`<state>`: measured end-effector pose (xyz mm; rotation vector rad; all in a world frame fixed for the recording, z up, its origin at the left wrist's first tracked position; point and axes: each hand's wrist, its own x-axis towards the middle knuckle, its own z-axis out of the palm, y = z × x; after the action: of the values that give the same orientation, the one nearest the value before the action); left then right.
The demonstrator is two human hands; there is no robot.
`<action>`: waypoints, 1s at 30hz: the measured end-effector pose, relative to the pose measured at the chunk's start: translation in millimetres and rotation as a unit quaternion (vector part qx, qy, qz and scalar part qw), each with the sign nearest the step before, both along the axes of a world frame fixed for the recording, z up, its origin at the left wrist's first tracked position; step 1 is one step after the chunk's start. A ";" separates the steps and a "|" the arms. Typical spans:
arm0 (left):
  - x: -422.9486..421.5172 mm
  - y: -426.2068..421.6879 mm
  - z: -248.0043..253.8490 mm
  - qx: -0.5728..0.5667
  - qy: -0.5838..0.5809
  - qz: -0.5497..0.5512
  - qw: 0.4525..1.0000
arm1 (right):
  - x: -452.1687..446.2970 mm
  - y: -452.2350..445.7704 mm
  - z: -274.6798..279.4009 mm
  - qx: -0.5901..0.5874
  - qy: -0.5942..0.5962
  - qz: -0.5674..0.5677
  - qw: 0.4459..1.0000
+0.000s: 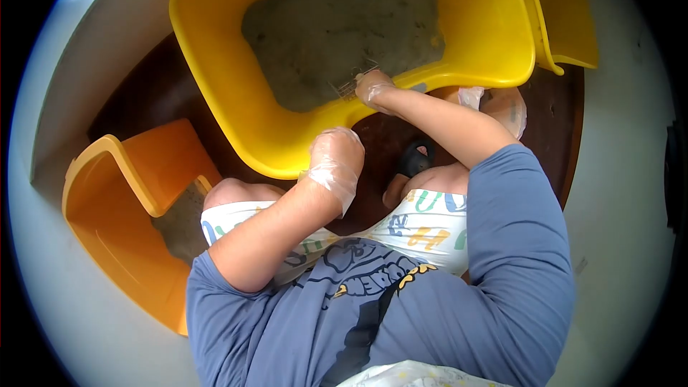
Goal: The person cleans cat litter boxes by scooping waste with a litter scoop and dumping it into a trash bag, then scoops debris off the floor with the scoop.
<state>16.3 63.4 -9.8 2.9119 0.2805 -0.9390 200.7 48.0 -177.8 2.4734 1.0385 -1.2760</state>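
A large yellow plastic tub (229,111) stands in front of me, its bottom covered by grey, sand-like litter (337,21) with darker specks. My right hand (374,90), in a clear plastic glove, reaches over the low front rim. It is closed on a wire scoop (345,89), whose thin metal bars show over the litter near the front wall; the handle is hidden in the fingers. My left hand (337,154), also gloved, is curled closed against the outside of the front rim. Its fingertips are hidden, so I cannot tell what is in them.
An orange plastic shell (118,208) lies at the left, grey material visible through its opening. Another yellow plastic piece (570,14) is behind the tub's right side. A dark brown surface (559,122) lies beneath the tub. My knees and a black shoe (414,159) are close below.
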 end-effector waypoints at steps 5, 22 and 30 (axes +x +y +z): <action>7.3 -11.3 -7.1 0.017 0.027 -0.010 0.999 | -1.3 3.6 -2.2 0.037 -0.024 -0.120 0.992; 6.1 3.6 -4.5 0.017 -0.089 0.022 0.996 | 17.7 111.8 -67.4 0.270 0.001 -0.201 0.942; 5.2 0.2 -0.1 0.061 -0.088 0.020 0.994 | 41.5 122.6 -46.1 0.384 -0.076 -0.209 0.896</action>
<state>21.5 63.6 -9.9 3.0605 0.3969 -0.6771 242.2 170.6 -223.8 3.4807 1.1727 -0.8099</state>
